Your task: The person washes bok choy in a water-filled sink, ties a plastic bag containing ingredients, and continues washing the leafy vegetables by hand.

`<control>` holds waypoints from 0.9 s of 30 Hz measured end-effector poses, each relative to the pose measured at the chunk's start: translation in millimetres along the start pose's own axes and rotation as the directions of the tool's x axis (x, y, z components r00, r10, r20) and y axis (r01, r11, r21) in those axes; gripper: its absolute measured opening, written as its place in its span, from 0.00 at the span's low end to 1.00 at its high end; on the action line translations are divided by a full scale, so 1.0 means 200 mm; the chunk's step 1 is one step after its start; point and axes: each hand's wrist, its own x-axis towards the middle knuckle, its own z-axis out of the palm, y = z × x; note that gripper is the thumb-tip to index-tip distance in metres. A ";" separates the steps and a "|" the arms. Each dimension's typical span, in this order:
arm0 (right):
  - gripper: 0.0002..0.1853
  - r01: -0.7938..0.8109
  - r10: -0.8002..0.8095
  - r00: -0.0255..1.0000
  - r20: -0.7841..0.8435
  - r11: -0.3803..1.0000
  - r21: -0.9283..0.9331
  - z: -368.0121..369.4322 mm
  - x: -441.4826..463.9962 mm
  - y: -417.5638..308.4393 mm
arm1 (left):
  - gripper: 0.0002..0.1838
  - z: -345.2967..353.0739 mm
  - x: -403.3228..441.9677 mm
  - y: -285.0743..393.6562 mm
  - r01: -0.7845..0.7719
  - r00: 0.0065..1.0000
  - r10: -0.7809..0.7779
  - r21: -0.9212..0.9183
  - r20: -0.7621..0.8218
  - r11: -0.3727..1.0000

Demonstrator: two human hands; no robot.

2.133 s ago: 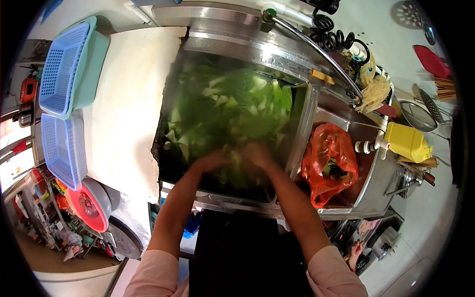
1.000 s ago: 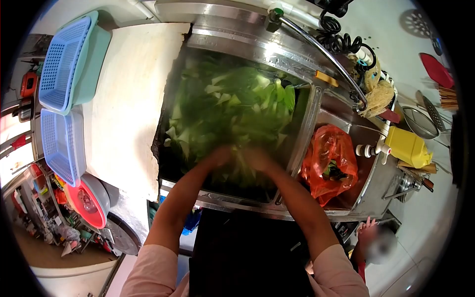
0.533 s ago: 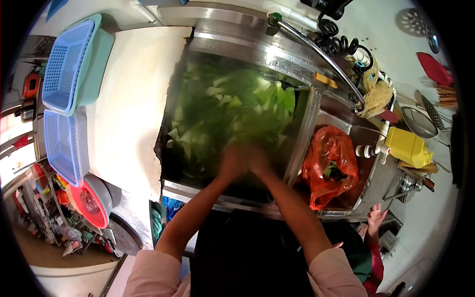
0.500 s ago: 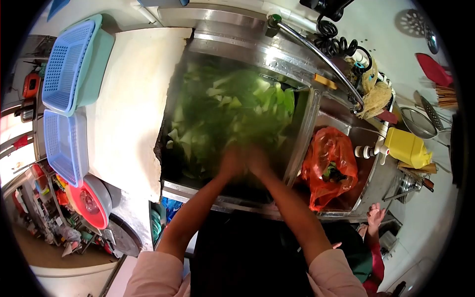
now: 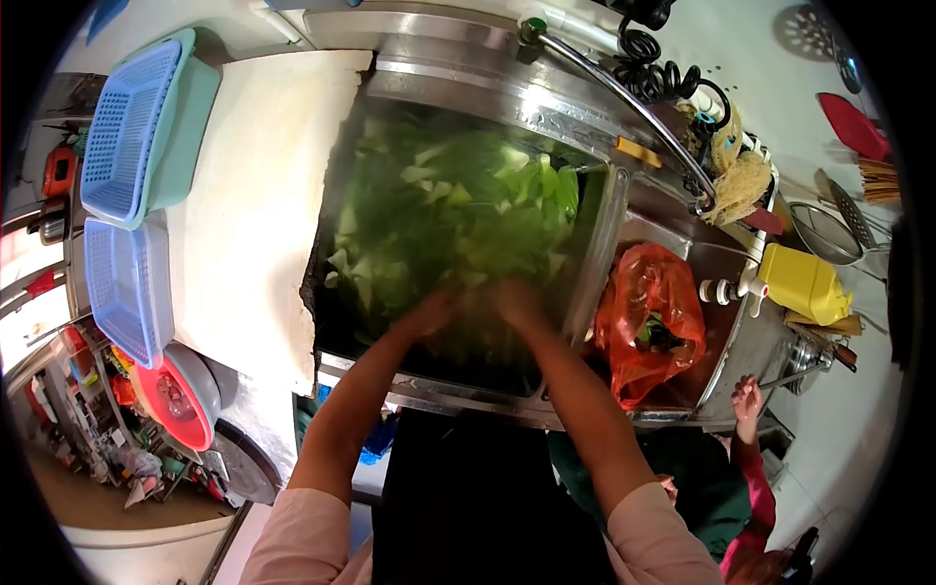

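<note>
Green leafy vegetables [image 5: 458, 210] with pale stems float in a water-filled steel sink [image 5: 602, 263]. My left hand [image 5: 434, 310] reaches down among the leaves near the front of this basin. A short way to its right, my right hand [image 5: 519, 304] is in the same water. Both hands are blurred, and murky water and leaves hide the fingers, so I cannot make out whether either one grips any leaves.
To the right, a second basin [image 5: 717, 322] holds a red plastic bag [image 5: 651, 322]. A faucet [image 5: 634, 112] arches above. At left lie a white board [image 5: 258, 214], blue baskets [image 5: 127, 136] and a red bowl [image 5: 185, 424]. Another person's hand [image 5: 747, 398] is at lower right.
My two hands have moved apart in the water, the left one shifting leftward. The other person's hand at lower right has shifted slightly.
</note>
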 end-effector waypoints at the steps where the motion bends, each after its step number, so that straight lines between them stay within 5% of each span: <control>1: 0.13 -0.051 0.052 0.999 -0.009 0.999 0.012 -0.03 -0.02 -0.03 | 0.26 -0.02 0.00 -0.01 0.005 0.999 -0.006 -0.037 -0.037 0.999; 2: 0.14 -0.105 0.105 0.994 -0.016 0.994 0.024 -0.06 -0.04 -0.06 | 0.25 -0.03 0.00 -0.02 -0.004 0.999 0.003 -0.031 -0.042 1.000; 5: 0.17 0.156 -0.197 0.947 -0.252 0.972 -0.175 -0.11 -0.18 -0.12 | 0.25 0.00 -0.03 0.07 -0.029 0.998 0.029 0.000 -0.053 1.000; 7: 0.23 0.134 -0.121 0.986 -0.112 0.984 0.117 -0.04 -0.14 -0.12 | 0.24 0.02 -0.02 0.06 -0.043 0.996 0.048 0.064 -0.073 0.997; 10: 0.27 0.073 -0.093 0.996 0.001 0.794 0.604 0.11 -0.05 -0.09 | 0.23 0.08 0.00 0.01 -0.054 0.982 0.067 0.076 -0.179 0.996; 13: 0.25 -0.053 -0.147 0.978 0.150 0.518 0.854 0.12 -0.05 -0.06 | 0.21 0.09 0.02 -0.09 -0.061 0.977 0.085 0.128 -0.197 0.990; 16: 0.21 -0.048 -0.205 0.970 0.129 0.359 0.932 0.14 -0.04 -0.04 | 0.18 0.07 0.04 -0.14 -0.121 0.972 0.169 0.270 -0.163 0.955; 19: 0.22 -0.035 -0.185 0.973 0.141 0.483 0.875 0.16 -0.03 0.00 | 0.15 0.03 0.02 -0.04 -0.345 0.928 0.374 0.390 0.003 0.854; 22: 0.19 0.184 -0.282 0.959 -0.001 0.627 0.757 0.27 0.05 0.06 | 0.13 -0.02 -0.04 0.15 -0.296 0.955 0.280 0.320 0.097 0.900; 25: 0.17 0.157 -0.338 0.925 0.173 0.757 0.635 0.18 0.04 0.06 | 0.12 0.01 0.00 0.07 -0.132 0.990 0.137 0.478 0.025 0.868; 27: 0.16 0.301 -0.334 0.942 -0.002 0.847 0.437 0.22 0.02 0.02 | 0.13 0.02 0.00 0.08 -0.182 0.983 0.174 0.398 0.056 0.899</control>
